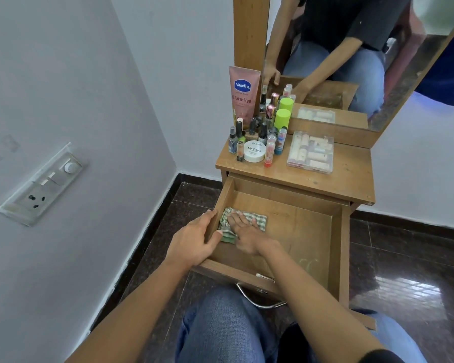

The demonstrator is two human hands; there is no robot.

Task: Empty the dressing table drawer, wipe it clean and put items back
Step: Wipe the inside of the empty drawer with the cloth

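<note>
Green-checked cloth [260,220] under flat right hand [243,231] (fingers straight); left hand [194,239] grips drawer [299,231].

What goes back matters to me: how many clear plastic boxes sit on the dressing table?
1. The clear plastic box lies on the tabletop, right of the bottles. The second one, in the mirror, is only its reflection.

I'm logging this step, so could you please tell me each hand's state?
Left hand: grips the left wall of the drawer.
Right hand: open, pressing flat on the cloth.
</note>
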